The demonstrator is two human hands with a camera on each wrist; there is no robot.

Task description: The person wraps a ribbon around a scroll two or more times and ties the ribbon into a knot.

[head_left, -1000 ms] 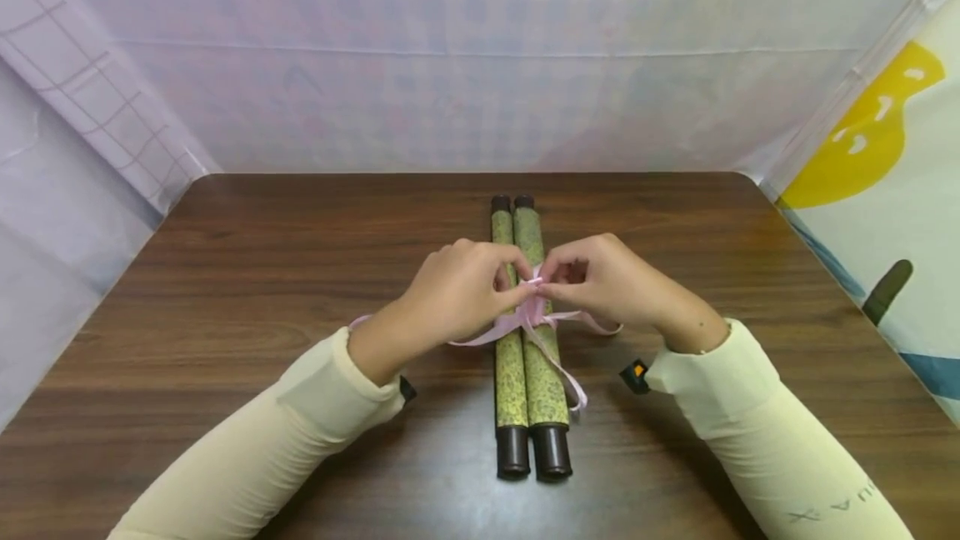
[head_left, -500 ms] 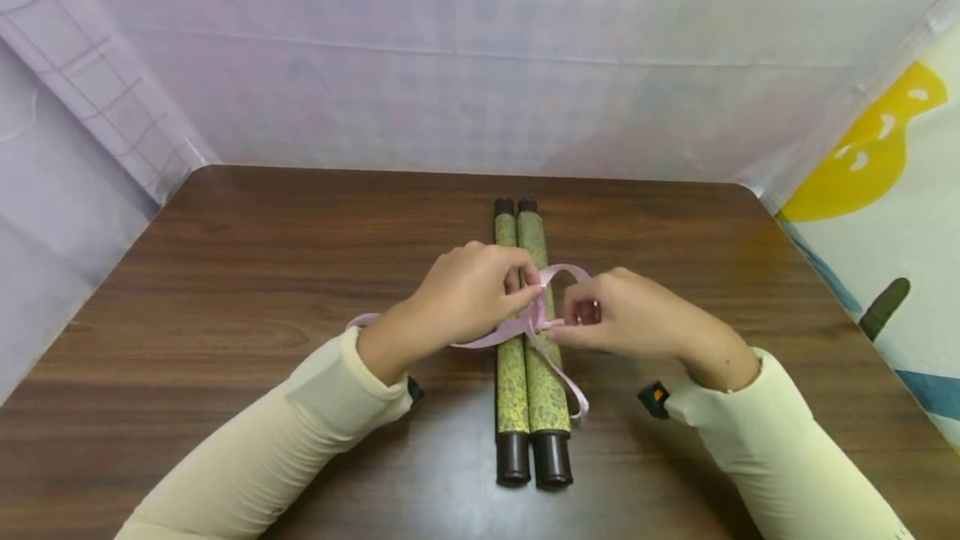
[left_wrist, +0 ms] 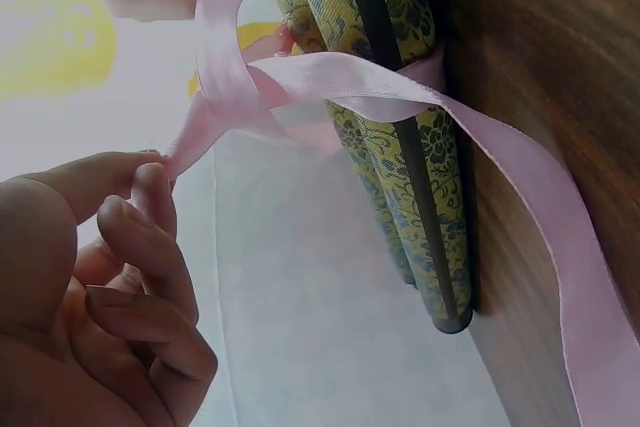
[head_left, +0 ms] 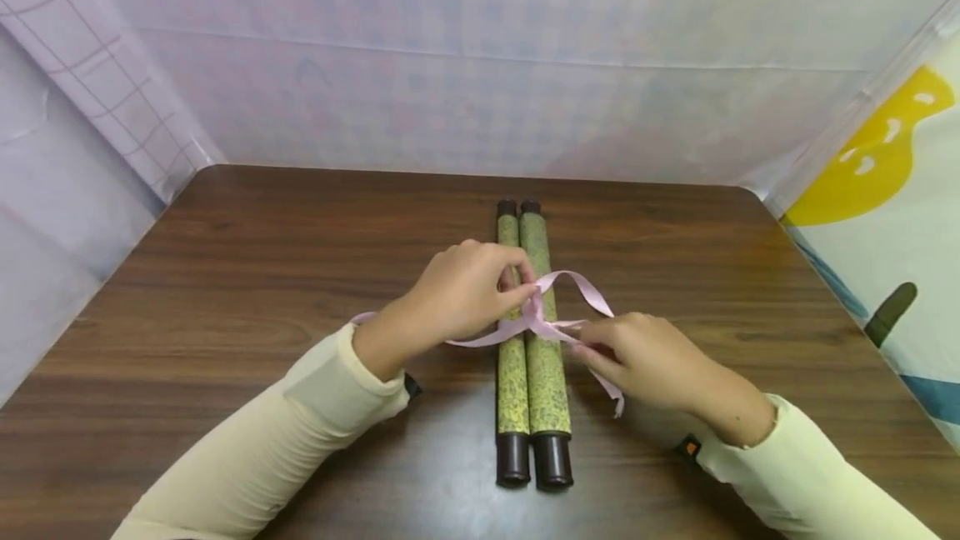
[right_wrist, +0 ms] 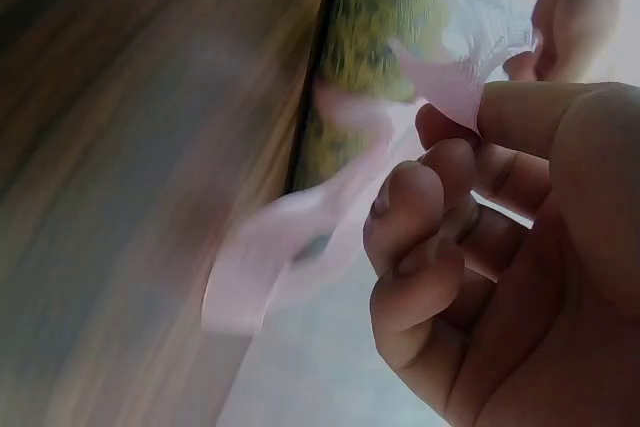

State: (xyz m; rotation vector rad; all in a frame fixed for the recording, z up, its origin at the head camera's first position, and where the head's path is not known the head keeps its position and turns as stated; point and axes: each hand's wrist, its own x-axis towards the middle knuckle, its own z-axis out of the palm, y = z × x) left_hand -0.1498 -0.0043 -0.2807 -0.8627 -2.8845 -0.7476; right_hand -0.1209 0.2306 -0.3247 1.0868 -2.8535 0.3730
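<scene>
Two slim scroll rolls, the left one [head_left: 513,382] and the right one [head_left: 549,382], lie side by side on the table, in yellow-green patterned brocade with dark end knobs. A pink ribbon [head_left: 535,319] crosses around their middle, with a gathered crossing on top. Over the rolls, my left hand [head_left: 465,290] pinches a piece of the ribbon between thumb and index finger. To the right, my right hand [head_left: 660,361] pinches another length, drawn out toward the right. In the left wrist view a loose ribbon tail [left_wrist: 560,247] trails over the wood; the right wrist view is blurred.
The brown wooden table [head_left: 300,232] has a back edge against a pale checked curtain [head_left: 450,90]. At the right hangs a white cloth with a yellow print [head_left: 862,165]. Dark wrist-camera parts [head_left: 688,447] show below the right cuff.
My right hand has moved from beside the left fingertips to the right and toward me, pulling ribbon with it. An arched ribbon length now shows behind it. The left hand stays nearly in place.
</scene>
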